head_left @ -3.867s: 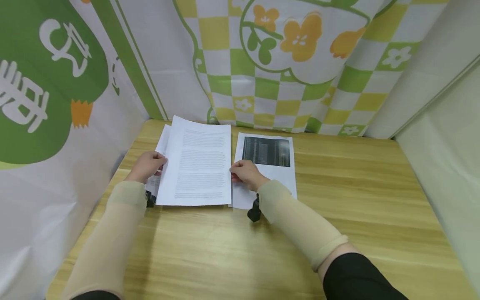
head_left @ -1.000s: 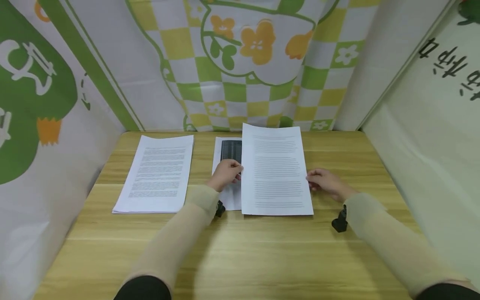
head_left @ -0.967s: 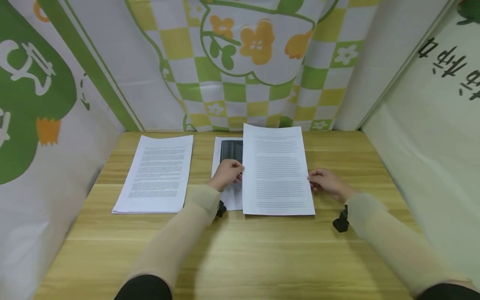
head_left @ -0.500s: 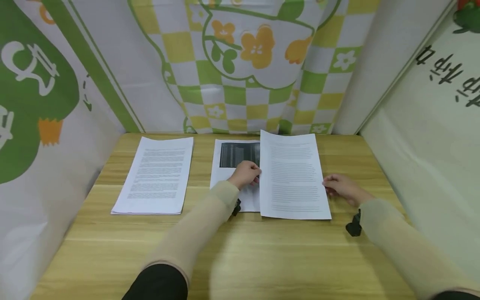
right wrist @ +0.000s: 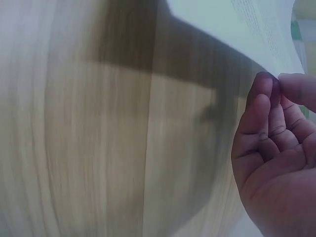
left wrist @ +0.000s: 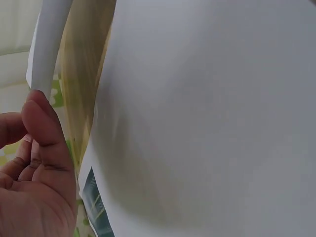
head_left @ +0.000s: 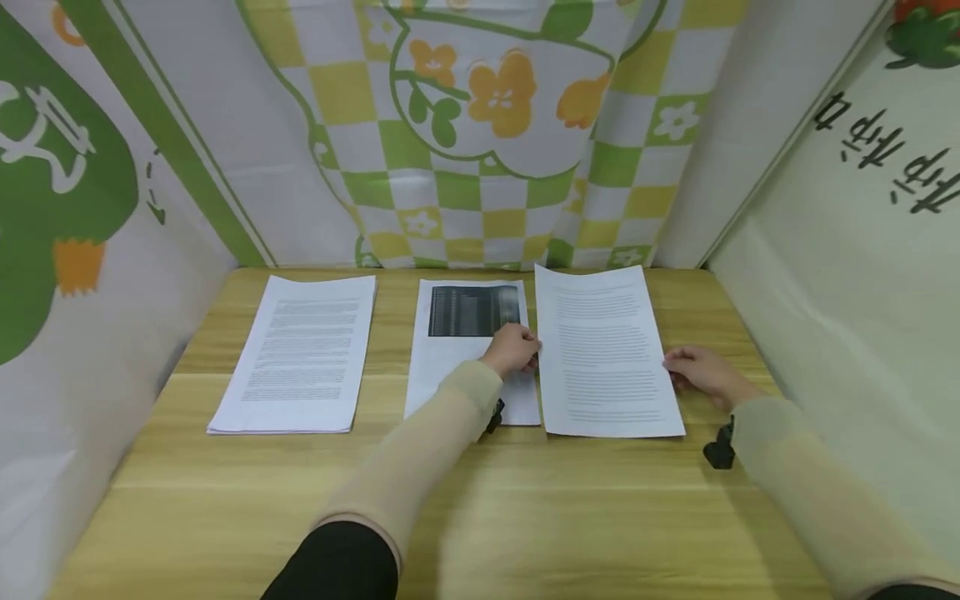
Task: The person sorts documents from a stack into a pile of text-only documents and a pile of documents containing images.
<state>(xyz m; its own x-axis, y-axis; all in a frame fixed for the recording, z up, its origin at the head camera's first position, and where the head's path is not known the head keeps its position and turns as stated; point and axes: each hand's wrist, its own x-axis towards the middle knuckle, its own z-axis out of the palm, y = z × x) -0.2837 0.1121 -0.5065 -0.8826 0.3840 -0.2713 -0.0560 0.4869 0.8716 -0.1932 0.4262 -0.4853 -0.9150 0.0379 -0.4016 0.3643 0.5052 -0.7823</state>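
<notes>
Between both hands a sheet of printed paper (head_left: pixel 603 358) is held by its two long edges at the right of the table, raised above the wood. My left hand (head_left: pixel 513 348) pinches its left edge; in the left wrist view the thumb and finger close on the sheet's edge (left wrist: pixel 49 49). On the opposite edge my right hand (head_left: pixel 703 372) pinches the paper, thumb against fingers, as the right wrist view shows. Under the left hand lies a sheet with a dark printed picture (head_left: pixel 474 311), partly covered by the forearm.
A stack of printed paper (head_left: pixel 296 358) lies at the left on the wooden table (head_left: pixel 570 517). Behind the table hangs a checked, flowered curtain (head_left: pixel 480 208), and pale side walls stand left and right.
Both hands have carried the printed sheet from the left stack, across the picture sheet, to the right. The picture sheet shows more now, and the view has shifted a little.
</notes>
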